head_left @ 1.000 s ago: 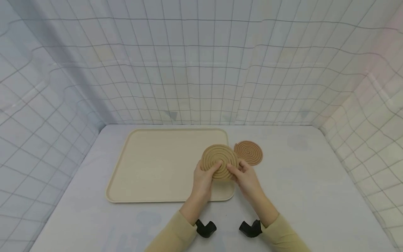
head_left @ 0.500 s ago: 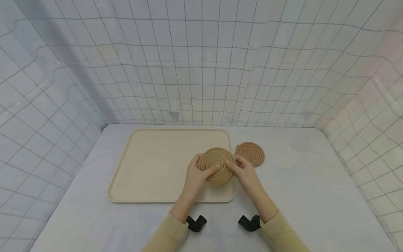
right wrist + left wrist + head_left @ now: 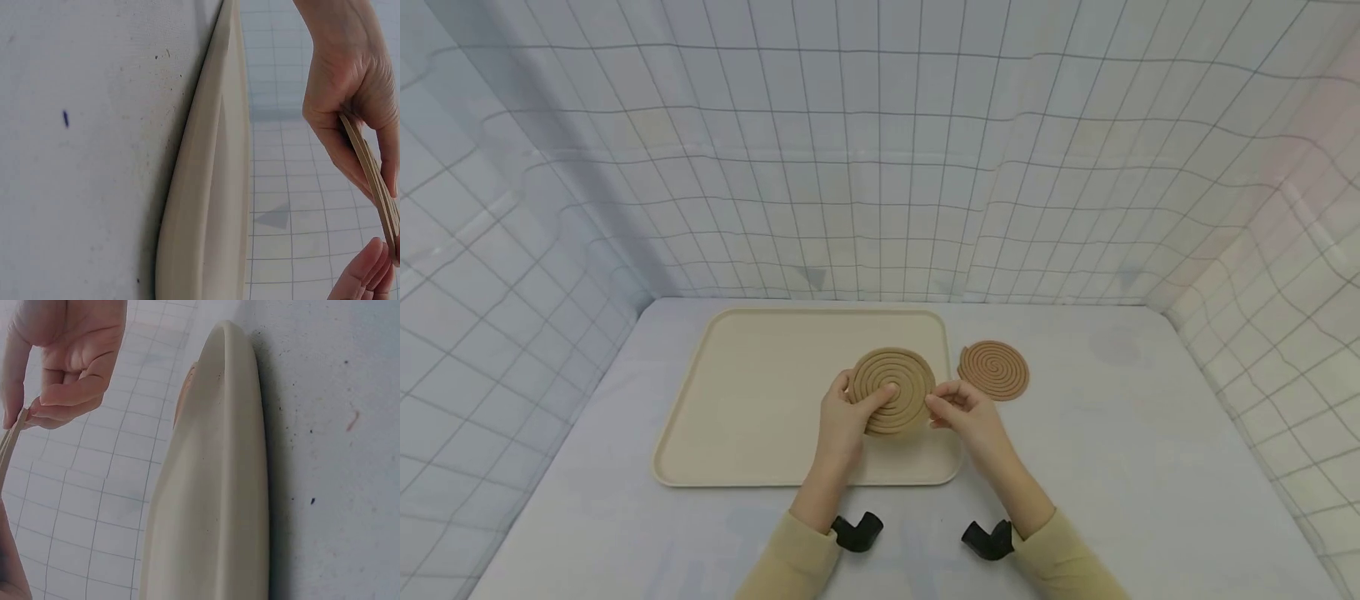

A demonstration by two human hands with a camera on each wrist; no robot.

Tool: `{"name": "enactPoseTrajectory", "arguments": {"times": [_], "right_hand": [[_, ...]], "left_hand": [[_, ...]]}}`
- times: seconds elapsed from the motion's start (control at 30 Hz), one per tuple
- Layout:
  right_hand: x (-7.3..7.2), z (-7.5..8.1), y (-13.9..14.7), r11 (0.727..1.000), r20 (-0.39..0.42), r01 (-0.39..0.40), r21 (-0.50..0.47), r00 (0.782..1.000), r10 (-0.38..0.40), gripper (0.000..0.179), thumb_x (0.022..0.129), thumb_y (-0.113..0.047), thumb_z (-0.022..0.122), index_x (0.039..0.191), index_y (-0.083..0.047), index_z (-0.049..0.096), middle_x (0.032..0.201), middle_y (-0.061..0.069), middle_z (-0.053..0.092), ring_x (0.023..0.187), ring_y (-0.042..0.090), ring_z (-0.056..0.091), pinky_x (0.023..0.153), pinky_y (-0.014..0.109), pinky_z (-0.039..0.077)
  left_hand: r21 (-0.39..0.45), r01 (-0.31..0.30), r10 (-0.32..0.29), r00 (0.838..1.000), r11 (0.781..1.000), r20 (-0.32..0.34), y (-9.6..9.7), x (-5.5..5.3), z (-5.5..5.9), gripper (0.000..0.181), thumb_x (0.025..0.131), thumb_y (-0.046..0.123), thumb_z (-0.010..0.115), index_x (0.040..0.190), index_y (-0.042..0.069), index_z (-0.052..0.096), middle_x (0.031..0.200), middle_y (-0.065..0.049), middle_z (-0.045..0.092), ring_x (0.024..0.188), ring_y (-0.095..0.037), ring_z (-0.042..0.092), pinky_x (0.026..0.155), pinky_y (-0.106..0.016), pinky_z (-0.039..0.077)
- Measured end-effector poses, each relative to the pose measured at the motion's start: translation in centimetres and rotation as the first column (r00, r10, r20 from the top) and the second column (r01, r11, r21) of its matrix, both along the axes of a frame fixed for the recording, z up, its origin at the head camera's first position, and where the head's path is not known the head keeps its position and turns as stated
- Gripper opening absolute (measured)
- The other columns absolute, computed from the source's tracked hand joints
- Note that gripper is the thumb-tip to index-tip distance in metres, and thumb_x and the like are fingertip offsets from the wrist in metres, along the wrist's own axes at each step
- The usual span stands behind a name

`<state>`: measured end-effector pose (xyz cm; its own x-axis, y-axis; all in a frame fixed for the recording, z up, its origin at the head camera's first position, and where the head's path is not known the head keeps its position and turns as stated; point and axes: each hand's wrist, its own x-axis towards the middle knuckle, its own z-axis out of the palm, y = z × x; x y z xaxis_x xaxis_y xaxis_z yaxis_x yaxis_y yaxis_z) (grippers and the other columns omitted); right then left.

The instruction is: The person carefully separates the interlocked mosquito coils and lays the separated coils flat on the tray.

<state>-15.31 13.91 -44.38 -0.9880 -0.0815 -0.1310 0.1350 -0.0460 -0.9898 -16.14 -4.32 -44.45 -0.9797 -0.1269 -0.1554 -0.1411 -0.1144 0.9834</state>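
A tan mosquito coil (image 3: 913, 379) is held up above the right part of a cream tray (image 3: 752, 400). My left hand (image 3: 841, 429) grips it from the left, thumb on the spiral's middle and fingers behind. At the coil's right edge, thumb and fingers of my right hand (image 3: 976, 421) pinch the rim. Seen edge-on in the right wrist view, the coil (image 3: 374, 181) looks thin and layered, tilted between both hands. The left wrist view catches the right hand (image 3: 78, 362) at the coil's tip.
Right of the tray, a reddish-brown mosquito coil (image 3: 995, 370) lies flat on the white table (image 3: 1120, 450). Black curved pieces (image 3: 859, 532) stick out at both wrists. White grid-lined sheeting (image 3: 880, 167) encloses the table at the back and sides.
Both hands have shifted left with the coil. My right thumb has slid from the coil's face near the middle out to its right rim; the left thumb stays at the centre.
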Motion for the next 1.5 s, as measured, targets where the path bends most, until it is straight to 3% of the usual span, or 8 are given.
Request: {"name": "enactPoseTrajectory", "arguments": {"times": [0.13, 0.33, 0.7, 0.87, 1.07, 1.17, 1.27, 1.5], "right_hand": [[0.1, -0.1, -0.5, 0.999, 0.002, -0.032, -0.017, 0.999, 0.032, 0.018, 0.091, -0.007, 0.068, 0.100, 0.004, 0.057, 0.080, -0.002, 0.063, 0.074, 0.010, 0.062, 0.071, 0.024, 0.057], [0.1, 0.1, -0.7, 0.999, -0.023, -0.030, 0.041, 0.999, 0.031, 0.018, 0.090, -0.007, 0.069, 0.100, 0.003, 0.057, 0.085, -0.003, 0.063, 0.075, 0.009, 0.063, 0.073, 0.024, 0.057], [-0.5, 1.1, -0.4, 0.977, -0.139, 0.071, 0.199, 0.989, -0.043, 0.025, 0.086, -0.010, 0.076, 0.104, 0.002, 0.064, 0.090, 0.001, 0.063, 0.081, 0.009, 0.060, 0.072, 0.020, 0.053], [-0.4, 1.6, -0.5, 0.965, -0.200, 0.090, 0.247, 0.979, -0.041, 0.023, 0.085, -0.011, 0.077, 0.103, 0.001, 0.067, 0.095, 0.008, 0.066, 0.084, 0.007, 0.061, 0.074, 0.017, 0.051], [-0.1, 2.1, -0.8, 0.957, -0.215, 0.072, 0.282, 0.977, -0.010, 0.024, 0.085, -0.014, 0.078, 0.103, -0.001, 0.069, 0.099, 0.010, 0.070, 0.083, 0.005, 0.063, 0.072, 0.019, 0.054], [-0.1, 2.0, -1.1, 0.962, -0.211, 0.089, 0.258, 0.977, -0.034, 0.022, 0.084, -0.012, 0.078, 0.102, -0.001, 0.069, 0.094, 0.008, 0.071, 0.079, 0.006, 0.064, 0.070, 0.021, 0.055], [-0.2, 1.8, -1.5, 0.975, -0.185, 0.107, 0.196, 0.980, -0.070, 0.022, 0.084, -0.009, 0.077, 0.102, 0.002, 0.069, 0.089, 0.007, 0.071, 0.074, 0.006, 0.065, 0.070, 0.022, 0.056], [0.2, 1.3, -2.5, 0.992, -0.084, 0.118, 0.037, 0.990, -0.114, 0.025, 0.088, -0.005, 0.072, 0.108, 0.008, 0.064, 0.092, 0.004, 0.071, 0.077, 0.006, 0.067, 0.073, 0.021, 0.058]], "left_hand": [[0.054, -0.034, 0.034, 0.999, 0.998, 0.003, -0.4, 0.0, -0.2, 0.044, 0.076, 0.019, 0.085, 0.112, 0.008, 0.061, 0.106, -0.009, 0.070, 0.082, -0.011, 0.069, 0.070, -0.024, 0.057], [-0.031, -0.025, 0.025, 0.999, 0.999, -0.027, -0.8, 0.3, -0.3, 0.044, 0.073, 0.022, 0.088, 0.108, 0.009, 0.063, 0.098, -0.005, 0.072, 0.082, -0.010, 0.068, 0.070, -0.023, 0.055], [-0.191, 0.102, -0.114, 0.992, 0.976, -0.054, -1.2, 0.7, 0.0, 0.045, 0.074, 0.030, 0.087, 0.109, 0.011, 0.065, 0.092, -0.007, 0.073, 0.073, -0.010, 0.065, 0.065, -0.024, 0.051], [-0.236, 0.119, -0.137, 0.989, 0.964, -0.061, -1.3, 0.8, 0.2, 0.044, 0.074, 0.033, 0.087, 0.106, 0.011, 0.066, 0.097, -0.004, 0.072, 0.077, -0.010, 0.062, 0.068, -0.026, 0.050], [-0.227, 0.130, -0.150, 0.986, 0.965, -0.073, -1.4, 0.9, 0.5, 0.044, 0.075, 0.033, 0.086, 0.107, 0.010, 0.066, 0.094, -0.005, 0.073, 0.073, -0.009, 0.062, 0.064, -0.024, 0.051], [-0.185, 0.110, -0.125, 0.990, 0.976, -0.071, -1.2, 0.9, 0.5, 0.044, 0.075, 0.032, 0.086, 0.106, 0.009, 0.065, 0.088, -0.006, 0.074, 0.071, -0.010, 0.065, 0.065, -0.024, 0.052], [-0.130, 0.056, -0.064, 0.996, 0.990, -0.062, -1.1, 0.9, 0.4, 0.043, 0.075, 0.030, 0.087, 0.107, 0.009, 0.066, 0.089, -0.005, 0.073, 0.076, -0.010, 0.067, 0.068, -0.023, 0.053], [-0.017, -0.060, 0.059, 0.998, 0.998, -0.037, -0.6, 1.1, 0.4, 0.047, 0.076, 0.028, 0.086, 0.113, 0.009, 0.064, 0.102, -0.003, 0.070, 0.089, -0.008, 0.066, 0.076, -0.019, 0.055]]}}
